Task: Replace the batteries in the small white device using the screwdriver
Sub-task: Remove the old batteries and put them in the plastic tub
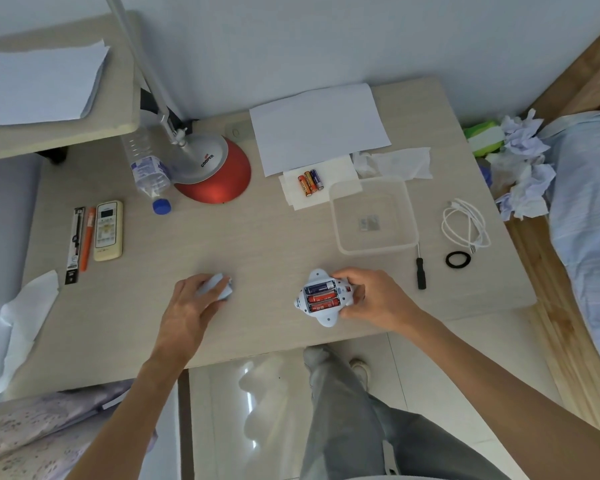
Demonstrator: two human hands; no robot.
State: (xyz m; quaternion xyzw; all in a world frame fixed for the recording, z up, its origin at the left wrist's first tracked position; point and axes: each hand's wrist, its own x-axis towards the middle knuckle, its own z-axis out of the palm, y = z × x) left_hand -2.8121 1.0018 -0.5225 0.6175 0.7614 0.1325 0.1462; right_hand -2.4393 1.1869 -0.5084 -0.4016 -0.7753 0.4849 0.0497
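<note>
The small white device (321, 317) lies near the table's front edge with its battery bay open upward; three batteries (322, 295) sit inside, one dark blue and two red. My right hand (371, 296) grips the device's right side. My left hand (191, 303) rests on the table to the left, fingers closed over a pale lid-like piece (222, 289), apparently the battery cover. The black-handled screwdriver (420, 271) lies untouched right of the device. Three loose batteries (310, 182) rest on a tissue farther back.
A clear plastic tray (409, 216) stands behind the device, a white cable (465, 225) and black ring (458, 259) to its right. An orange lamp base (219, 181), water bottle (148, 171), remote (108, 230), pens and paper sheets (316, 126) fill the back and left.
</note>
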